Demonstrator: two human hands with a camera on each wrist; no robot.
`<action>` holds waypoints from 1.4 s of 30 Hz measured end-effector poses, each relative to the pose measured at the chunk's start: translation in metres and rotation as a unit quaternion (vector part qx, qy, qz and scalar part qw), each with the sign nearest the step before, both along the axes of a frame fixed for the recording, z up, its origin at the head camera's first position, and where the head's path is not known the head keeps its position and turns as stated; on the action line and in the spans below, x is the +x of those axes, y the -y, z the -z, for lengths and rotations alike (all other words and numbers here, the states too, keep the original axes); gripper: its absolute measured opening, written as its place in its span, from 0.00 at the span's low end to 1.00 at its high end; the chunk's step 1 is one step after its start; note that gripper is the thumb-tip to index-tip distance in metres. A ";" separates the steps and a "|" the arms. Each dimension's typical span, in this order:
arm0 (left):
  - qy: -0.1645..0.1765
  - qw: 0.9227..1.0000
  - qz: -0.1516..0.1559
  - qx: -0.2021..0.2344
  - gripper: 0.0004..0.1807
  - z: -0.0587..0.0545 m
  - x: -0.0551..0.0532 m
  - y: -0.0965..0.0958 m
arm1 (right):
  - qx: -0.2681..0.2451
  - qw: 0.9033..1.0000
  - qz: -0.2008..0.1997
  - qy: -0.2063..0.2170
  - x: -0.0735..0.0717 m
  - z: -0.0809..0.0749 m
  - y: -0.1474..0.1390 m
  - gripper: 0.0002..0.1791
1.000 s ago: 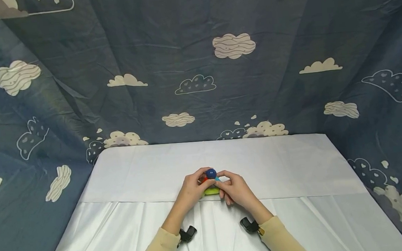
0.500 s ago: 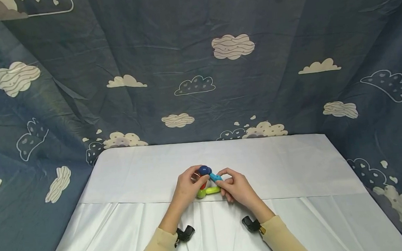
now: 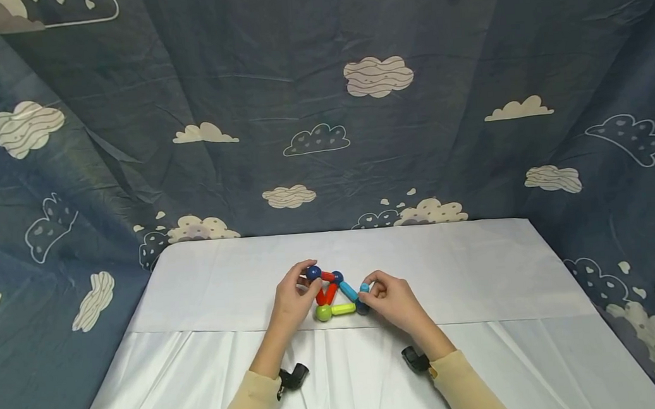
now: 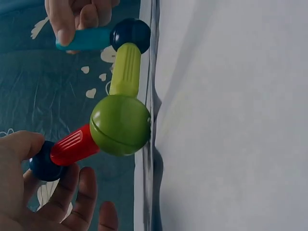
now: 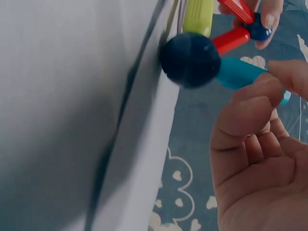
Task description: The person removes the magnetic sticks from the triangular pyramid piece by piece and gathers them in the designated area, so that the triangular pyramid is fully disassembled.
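Note:
A small frame of magnetic rods and balls lies on the white cloth in the head view. My left hand (image 3: 291,299) pinches the dark blue ball (image 3: 313,272) at its far left corner; red rods (image 3: 331,293) run from there and down to the green ball (image 3: 323,312). From the green ball, a lime rod (image 3: 343,308) leads to a second dark blue ball (image 4: 130,36) on the right. Between thumb and finger, my right hand (image 3: 392,298) pinches a light blue rod (image 5: 240,74) that stands up from this ball. Another light blue rod (image 3: 348,291) slants to the back dark blue ball (image 3: 337,277).
White cloth (image 3: 452,272) covers the table, with a raised fold across it near the hands. Behind and at both sides hangs a dark blue curtain (image 3: 319,91) with cloud prints. A black camera (image 3: 415,359) sits at the right wrist, another (image 3: 294,377) at the left.
My left hand has moved left and away with its blue ball, and more of the frame shows. My right hand has shifted slightly right; an upright light blue rod now shows in it.

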State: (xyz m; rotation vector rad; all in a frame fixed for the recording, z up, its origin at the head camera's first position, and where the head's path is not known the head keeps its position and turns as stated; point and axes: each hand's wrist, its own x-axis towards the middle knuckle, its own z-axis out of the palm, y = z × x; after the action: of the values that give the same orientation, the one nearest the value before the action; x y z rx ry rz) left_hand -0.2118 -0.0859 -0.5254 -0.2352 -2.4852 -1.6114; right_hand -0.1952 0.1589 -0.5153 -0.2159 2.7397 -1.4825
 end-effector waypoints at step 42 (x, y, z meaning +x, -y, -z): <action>0.082 0.991 -0.016 -0.101 0.18 0.018 -0.011 0.048 | 0.200 0.973 -0.067 0.097 -0.004 -0.003 -0.047 0.08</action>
State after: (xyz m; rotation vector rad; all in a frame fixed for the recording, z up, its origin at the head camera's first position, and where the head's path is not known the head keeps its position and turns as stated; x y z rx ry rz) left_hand -0.2228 -0.1343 -0.5433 -0.0905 -2.7648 -1.4192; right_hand -0.1988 0.2063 -0.5128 -0.2261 2.7236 -0.8435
